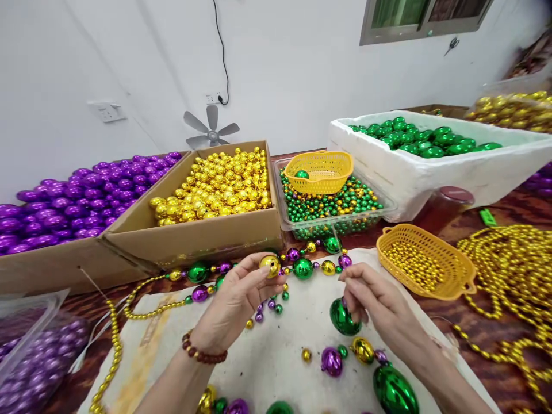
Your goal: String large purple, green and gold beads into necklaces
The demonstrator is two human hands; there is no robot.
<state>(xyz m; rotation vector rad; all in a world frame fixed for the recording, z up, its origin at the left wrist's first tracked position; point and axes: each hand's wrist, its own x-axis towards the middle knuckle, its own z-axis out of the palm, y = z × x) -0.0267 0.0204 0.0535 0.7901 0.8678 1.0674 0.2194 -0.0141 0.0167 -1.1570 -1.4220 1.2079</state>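
My left hand [245,293] pinches a shiny gold bead [270,266] between thumb and fingertips, its hole facing me. Across from it, my right hand [375,293] has thumb and forefinger pressed together. A thin, needle-like line rises near those fingertips, but what they grip is too fine to name. Just under the right hand is a big green bead [344,317]. From there a row runs toward me: a purple bead [332,362], a gold bead [363,349] and a large green oval bead [395,390]. Small loose beads [271,303] lie beneath my left fingers on the pale cloth [297,333].
Behind the cloth stand a cardboard box [207,236] of gold beads, a clear tray [336,227] with a yellow basket [319,172] on top, and a white foam box [440,178]. A yellow basket [425,261] and gold bead strands [513,270] lie right.
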